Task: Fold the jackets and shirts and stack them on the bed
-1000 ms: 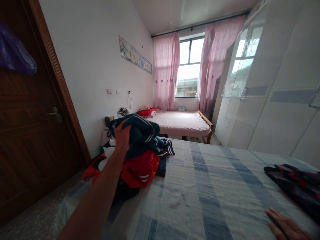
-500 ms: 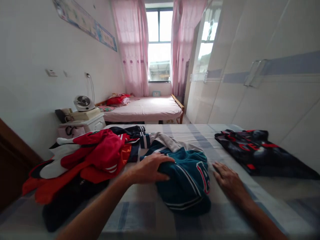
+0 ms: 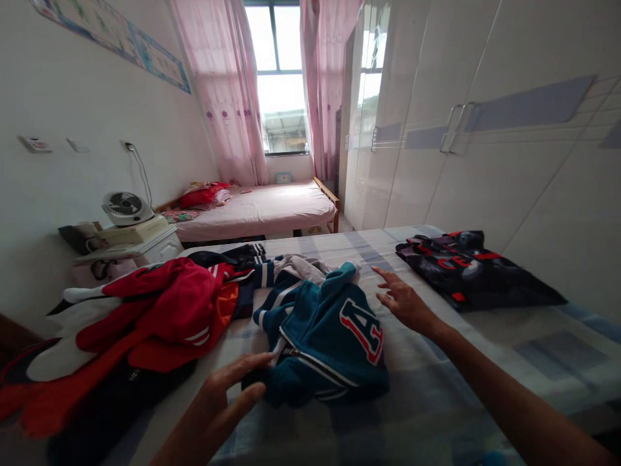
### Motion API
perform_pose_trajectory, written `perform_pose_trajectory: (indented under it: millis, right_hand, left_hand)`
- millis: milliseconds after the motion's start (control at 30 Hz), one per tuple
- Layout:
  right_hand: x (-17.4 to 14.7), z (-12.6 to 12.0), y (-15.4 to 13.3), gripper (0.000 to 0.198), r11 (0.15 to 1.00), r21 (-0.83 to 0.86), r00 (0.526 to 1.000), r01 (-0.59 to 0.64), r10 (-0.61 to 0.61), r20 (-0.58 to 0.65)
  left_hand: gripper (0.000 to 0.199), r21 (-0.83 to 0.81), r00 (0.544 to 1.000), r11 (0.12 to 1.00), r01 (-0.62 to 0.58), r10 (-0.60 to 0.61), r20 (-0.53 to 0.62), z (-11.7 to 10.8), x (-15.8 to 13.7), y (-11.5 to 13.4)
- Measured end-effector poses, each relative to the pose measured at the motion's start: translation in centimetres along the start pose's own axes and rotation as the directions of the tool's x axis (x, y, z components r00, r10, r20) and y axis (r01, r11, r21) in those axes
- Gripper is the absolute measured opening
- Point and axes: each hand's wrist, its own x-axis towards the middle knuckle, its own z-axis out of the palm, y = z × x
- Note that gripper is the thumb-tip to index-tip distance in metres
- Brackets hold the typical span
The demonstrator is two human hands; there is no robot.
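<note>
A teal zip-up jacket (image 3: 315,317) with a red-and-white letter A lies bunched on the bed in front of me. Its sleeve with white stripes and a grey part point away towards the back left. At the jacket's lower left edge is my left hand (image 3: 226,395), thumb and index finger on either side of the dark cloth; its other fingers are hidden. To the right of the jacket, my right hand (image 3: 402,301) hovers apart from the cloth, fingers spread, holding nothing.
Red, orange, white and black clothes (image 3: 160,310) are heaped on the left. A folded black garment with red print (image 3: 466,268) lies on the right. Checked bedding (image 3: 427,362) covers the bed. Beyond are a fan (image 3: 129,207), a second bed (image 3: 272,207) and a wardrobe (image 3: 436,129).
The jacket has spread out, its letter A now facing up more fully. My left hand has moved down and left to its edge; my right hand has lifted and moved away from me.
</note>
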Motion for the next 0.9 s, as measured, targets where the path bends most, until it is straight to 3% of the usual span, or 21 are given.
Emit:
perform_pose_trajectory:
  millis: [100, 233, 367, 533, 633, 733, 800, 900]
  right_hand:
    - [2.2, 1.8, -1.6, 0.062, 0.988, 0.154, 0.999, -0.029, 0.024, 0.030]
    - [3.3, 4.2, -3.7, 0.038, 0.949, 0.306, 0.997, -0.068, 0.051, 0.066]
    - [2.3, 3.9, -6.6, 0.028, 0.923, 0.385, 1.000, 0.002, -0.011, 0.021]
    - [-0.1, -1.0, -9.2, 0.023, 0.852, 0.523, 0.969, 0.031, 0.102, -0.224]
    - [-1.9, -4.2, -10.0, 0.024, 0.851, 0.521, 0.888, 0.068, 0.186, -0.420]
    - [-3.6, -6.2, -10.8, 0.025, 0.864, 0.497, 0.748, 0.081, 0.276, -0.603]
    - [-4.3, -6.6, -11.6, 0.024, 0.879, 0.472, 0.664, 0.067, 0.313, -0.679]
    - [-4.9, -6.1, -13.1, 0.024, 0.868, 0.484, 0.601, 0.109, 0.330, -0.727]
  left_hand:
    - [0.037, -0.109, 0.992, 0.994, 0.030, -0.042, -0.115, -0.1, 1.9, 0.0]
    - [0.047, -0.167, 0.983, 0.986, -0.011, -0.020, -0.183, 0.2, 5.5, 0.5]
    - [0.071, -0.165, 0.995, 0.983, -0.083, 0.073, -0.066, 1.0, 8.6, 1.6]
    - [0.087, -0.171, 0.982, 0.982, -0.086, 0.112, 0.150, 1.8, 9.1, 2.7]
    - [0.077, -0.092, 0.967, 0.986, -0.137, 0.153, 0.203, 1.6, 7.6, 2.7]
    - [0.080, -0.082, 0.934, 0.969, -0.232, 0.246, 0.258, 1.6, 5.6, 2.3]
    - [0.091, 0.007, 0.908, 0.947, -0.321, 0.306, 0.286, 2.7, 4.4, 1.9]
    - [0.104, 0.154, 0.893, 0.892, -0.424, 0.384, 0.236, 6.2, 2.9, 1.4]
